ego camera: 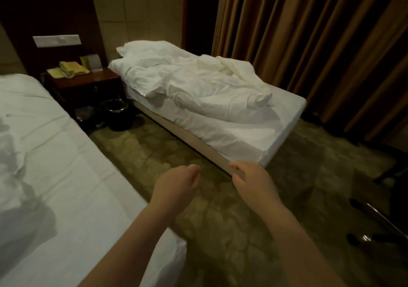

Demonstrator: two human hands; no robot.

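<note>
Head view shows the left hand [178,182] and right hand [249,178] held out over the carpet [220,225], fingers loosely curled and gripping nothing, just short of the foot corner of the far bed [187,141]. The crumpled white duvet [198,81] lies heaped across that bed's head and middle, below the pillow [143,47]. The step looks like a reach for the duvet. Done well, the person steps closer, takes its nearest hem with hands wide apart, and lifts rather than drags, sparing the sheet [238,132] beneath.
</note>
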